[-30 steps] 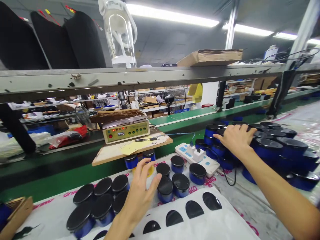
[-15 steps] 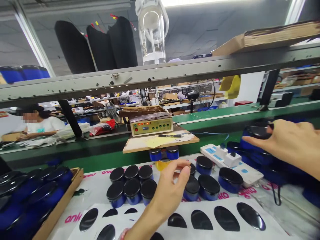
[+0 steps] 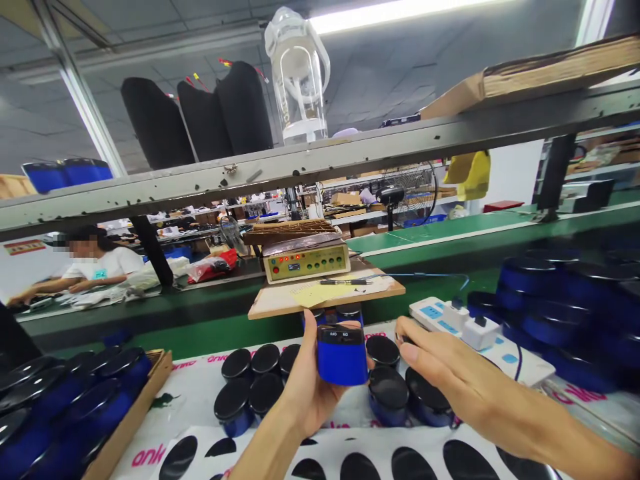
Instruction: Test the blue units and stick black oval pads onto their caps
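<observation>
My left hand (image 3: 305,393) holds a small blue device (image 3: 343,355) with a black ON/OFF band across its top, lifted above the bench at centre. My right hand (image 3: 445,370) reaches in from the right with fingers stretched out, its tips close to the device and over several blue jars with black lids (image 3: 387,393). More of these jars (image 3: 250,387) stand grouped left of my left hand. Black oval stickers (image 3: 410,463) lie on a white sheet along the near edge.
A white power strip (image 3: 475,333) lies at the right. Stacked blue jars (image 3: 560,300) sit far right, and more fill a cardboard box (image 3: 130,413) at the left. A tester with red lights (image 3: 305,260) rests on a wooden board. A person (image 3: 95,260) sits behind the green conveyor.
My left hand has picked up the blue device and raised it. My right hand left the jar stack at the right and swung in toward the device. The view shifted slightly left.
</observation>
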The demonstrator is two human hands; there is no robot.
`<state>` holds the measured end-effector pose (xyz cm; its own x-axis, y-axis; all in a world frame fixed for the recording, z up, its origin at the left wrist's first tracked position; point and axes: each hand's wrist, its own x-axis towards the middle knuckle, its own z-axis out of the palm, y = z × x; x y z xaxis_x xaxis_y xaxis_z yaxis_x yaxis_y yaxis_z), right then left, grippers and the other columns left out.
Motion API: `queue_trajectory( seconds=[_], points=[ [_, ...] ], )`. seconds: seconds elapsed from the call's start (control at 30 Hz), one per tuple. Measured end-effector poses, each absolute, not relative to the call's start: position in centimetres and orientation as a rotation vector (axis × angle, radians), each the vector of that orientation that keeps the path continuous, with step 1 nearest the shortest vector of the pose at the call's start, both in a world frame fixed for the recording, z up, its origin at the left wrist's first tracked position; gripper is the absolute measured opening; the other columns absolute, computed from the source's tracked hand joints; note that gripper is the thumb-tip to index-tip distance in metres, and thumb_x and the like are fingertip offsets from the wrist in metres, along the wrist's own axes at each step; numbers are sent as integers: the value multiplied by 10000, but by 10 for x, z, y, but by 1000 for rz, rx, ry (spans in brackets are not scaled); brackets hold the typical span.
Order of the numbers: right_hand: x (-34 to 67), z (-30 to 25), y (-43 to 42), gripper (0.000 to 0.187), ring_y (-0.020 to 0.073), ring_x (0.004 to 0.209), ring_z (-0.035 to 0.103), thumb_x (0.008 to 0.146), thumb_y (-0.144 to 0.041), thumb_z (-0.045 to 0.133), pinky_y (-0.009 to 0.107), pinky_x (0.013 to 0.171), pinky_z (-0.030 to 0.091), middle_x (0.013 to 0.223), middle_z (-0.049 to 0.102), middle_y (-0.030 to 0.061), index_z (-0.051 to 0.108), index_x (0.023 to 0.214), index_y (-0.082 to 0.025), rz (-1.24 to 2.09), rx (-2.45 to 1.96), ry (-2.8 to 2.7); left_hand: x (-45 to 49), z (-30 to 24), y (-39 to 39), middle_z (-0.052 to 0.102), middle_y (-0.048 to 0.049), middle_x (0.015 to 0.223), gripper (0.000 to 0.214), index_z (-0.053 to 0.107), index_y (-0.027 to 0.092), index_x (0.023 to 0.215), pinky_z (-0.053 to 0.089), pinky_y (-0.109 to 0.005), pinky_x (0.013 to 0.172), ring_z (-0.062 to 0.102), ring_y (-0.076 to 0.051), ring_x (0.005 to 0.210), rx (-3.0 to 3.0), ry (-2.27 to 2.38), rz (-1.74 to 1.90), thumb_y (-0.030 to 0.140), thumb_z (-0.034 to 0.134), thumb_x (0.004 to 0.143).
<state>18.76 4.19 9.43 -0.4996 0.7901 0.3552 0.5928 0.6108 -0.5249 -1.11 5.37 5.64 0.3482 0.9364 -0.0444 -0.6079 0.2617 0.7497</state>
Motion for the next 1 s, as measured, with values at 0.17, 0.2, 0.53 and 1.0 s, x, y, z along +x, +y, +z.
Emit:
queue_trajectory(
  seconds=[0.17, 0.2, 0.53, 1.0],
  points=[
    [185, 78, 44, 374, 146, 609, 485, 977, -411, 253, 269, 588, 339, 707, 570, 3, 509, 782, -221, 498, -907, -2434, -4, 48, 55, 686, -116, 931, 628, 594, 132, 1069, 568, -331, 633, 684, -207, 727, 700, 614, 1093, 671, 398, 812],
    [184, 77, 45, 384, 141, 602, 476, 980, -402, 255, 266, 584, 330, 700, 567, 2, 517, 771, -216, 491, -870, -2439, -3, 46, 54, 685, -116, 949, 623, 591, 138, 1074, 571, -343, 649, 684, -209, 741, 694, 634, 1094, 671, 409, 807],
    [178, 72, 52, 308, 115, 580, 441, 931, -476, 382, 224, 525, 351, 668, 491, -30, 406, 770, -214, 810, -904, -2120, -5, 44, 44, 631, -115, 1112, 581, 549, 178, 1092, 533, -402, 816, 604, -276, 1034, 945, 556, 1074, 596, 642, 700],
    [182, 78, 74, 305, 91, 565, 320, 908, -490, 442, 199, 505, 296, 647, 338, -62, 417, 790, -210, 965, -902, -1793, -2, 58, 47, 646, -172, 1026, 615, 549, 101, 1157, 585, -323, 570, 645, -262, 888, 755, 706, 1038, 611, 407, 844]
  ],
)
